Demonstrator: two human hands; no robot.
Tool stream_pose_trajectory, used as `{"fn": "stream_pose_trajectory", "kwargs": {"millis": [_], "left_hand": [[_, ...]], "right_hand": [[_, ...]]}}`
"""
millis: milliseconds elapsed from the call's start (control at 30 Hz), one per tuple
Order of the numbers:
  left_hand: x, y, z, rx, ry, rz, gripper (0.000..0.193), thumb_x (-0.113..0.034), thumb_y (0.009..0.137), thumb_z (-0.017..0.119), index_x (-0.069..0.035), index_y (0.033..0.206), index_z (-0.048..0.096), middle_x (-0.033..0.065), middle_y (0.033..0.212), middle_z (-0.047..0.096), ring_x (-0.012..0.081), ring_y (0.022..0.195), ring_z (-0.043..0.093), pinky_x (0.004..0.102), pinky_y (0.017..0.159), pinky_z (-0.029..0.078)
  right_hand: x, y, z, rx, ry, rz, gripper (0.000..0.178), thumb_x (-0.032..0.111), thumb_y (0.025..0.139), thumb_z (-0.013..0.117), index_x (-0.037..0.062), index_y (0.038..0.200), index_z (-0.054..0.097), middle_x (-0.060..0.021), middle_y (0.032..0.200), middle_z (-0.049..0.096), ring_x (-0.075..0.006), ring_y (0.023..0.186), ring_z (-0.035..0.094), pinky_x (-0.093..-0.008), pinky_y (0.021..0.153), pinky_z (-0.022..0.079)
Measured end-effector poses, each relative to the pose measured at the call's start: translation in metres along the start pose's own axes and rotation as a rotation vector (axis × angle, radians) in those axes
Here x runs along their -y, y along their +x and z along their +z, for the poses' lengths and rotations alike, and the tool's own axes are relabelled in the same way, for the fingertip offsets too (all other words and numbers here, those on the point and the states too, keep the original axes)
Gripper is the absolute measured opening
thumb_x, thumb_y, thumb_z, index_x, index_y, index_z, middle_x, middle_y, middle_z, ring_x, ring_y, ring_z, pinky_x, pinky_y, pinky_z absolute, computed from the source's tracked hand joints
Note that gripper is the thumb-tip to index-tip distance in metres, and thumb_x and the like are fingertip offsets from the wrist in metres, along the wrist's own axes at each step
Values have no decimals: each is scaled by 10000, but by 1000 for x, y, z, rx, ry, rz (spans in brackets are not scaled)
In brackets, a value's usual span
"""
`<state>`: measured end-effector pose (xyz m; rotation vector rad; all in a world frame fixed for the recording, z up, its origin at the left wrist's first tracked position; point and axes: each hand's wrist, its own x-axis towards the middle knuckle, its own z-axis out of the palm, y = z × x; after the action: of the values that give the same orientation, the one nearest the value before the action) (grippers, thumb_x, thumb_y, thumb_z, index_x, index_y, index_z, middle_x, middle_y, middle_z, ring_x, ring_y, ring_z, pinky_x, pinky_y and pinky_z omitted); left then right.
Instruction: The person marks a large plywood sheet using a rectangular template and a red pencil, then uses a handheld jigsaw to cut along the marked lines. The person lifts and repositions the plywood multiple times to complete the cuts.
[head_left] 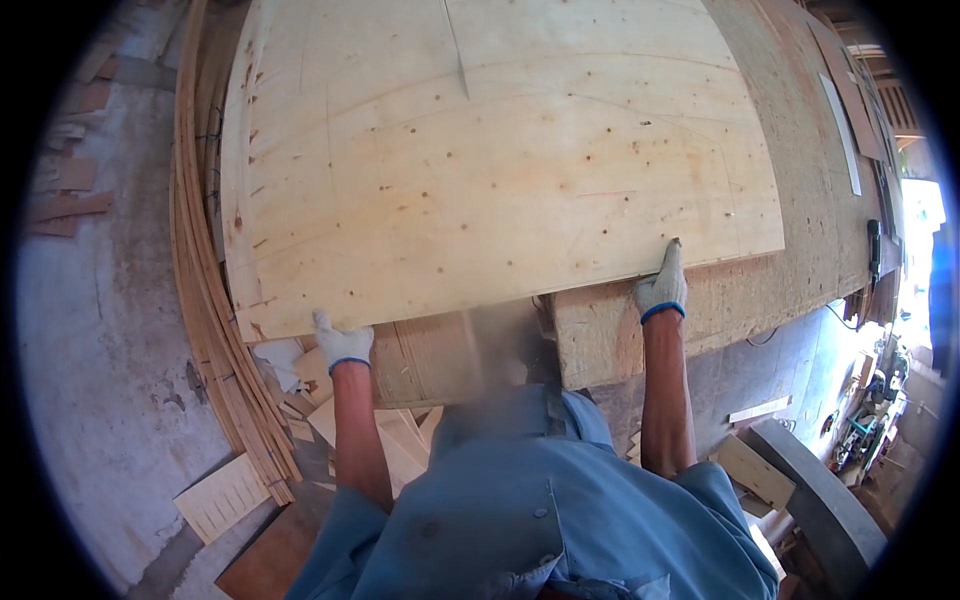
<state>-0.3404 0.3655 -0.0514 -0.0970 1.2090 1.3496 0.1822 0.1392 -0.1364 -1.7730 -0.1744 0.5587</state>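
A large pale plywood sheet with small dark knots and a split near its far side lies over a wooden worktable. Its near edge runs across in front of my body. My left hand, in a white glove with a blue cuff, grips that edge close to the left corner, thumb on top. Farther along, my right hand, gloved alike, holds the same edge toward the right corner with its thumb lying on the sheet. The other fingers of both hands are mostly hidden.
Long thin wood strips stand along the table's left side. Offcut boards lie on the floor near my left arm. A grey curved piece and a loose board lie at the lower right. Tools sit farther right.
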Motion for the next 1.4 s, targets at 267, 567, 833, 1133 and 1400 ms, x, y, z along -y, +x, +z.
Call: {"fn": "stream_pose_trajectory", "kwargs": {"millis": [267, 567, 833, 1133, 1400], "left_hand": [[2, -6, 18, -29, 11, 1, 483, -427, 965, 543, -145, 1357, 520, 62, 1366, 581, 298, 1259, 549, 557, 1078, 432], [2, -1, 8, 32, 16, 31, 481, -396, 950, 576, -133, 1349, 523, 68, 1379, 569, 296, 1274, 532, 544, 1092, 418], [-35, -43, 29, 267, 70, 148, 530, -335, 915, 655, -121, 1370, 488, 95, 1411, 528, 291, 1302, 498, 531, 1091, 420], [-83, -93, 71, 341, -42, 92, 551, -391, 979, 601, -102, 1421, 443, 86, 1424, 505, 283, 1299, 488, 490, 1095, 411], [-110, -25, 38, 261, -102, 184, 673, -499, 946, 613, -135, 1474, 408, 69, 1484, 465, 269, 1335, 466, 482, 1077, 434]], "right_hand": [[-24, 14, 3, -21, -318, -250, 415, 347, 995, 570, 57, 1291, 588, -55, 1212, 664, -159, 988, 652, -267, 757, 546], [2, 3, 1, 50, -642, -155, 729, 30, 804, 649, -8, 1476, 368, -269, 1227, 626, -398, 1131, 622, -412, 961, 507], [155, -47, 26, -24, 470, 234, 347, 304, 991, 625, 69, 1245, 611, -29, 1155, 665, -109, 907, 642, -267, 705, 558], [219, -52, 23, 32, 650, 168, 350, 278, 977, 647, 41, 1230, 603, -70, 1211, 659, -195, 1090, 650, -350, 909, 575], [228, -66, 37, 1, 815, 191, 331, 213, 978, 644, 11, 1235, 590, -114, 1226, 647, -252, 1110, 646, -402, 924, 579]]}}
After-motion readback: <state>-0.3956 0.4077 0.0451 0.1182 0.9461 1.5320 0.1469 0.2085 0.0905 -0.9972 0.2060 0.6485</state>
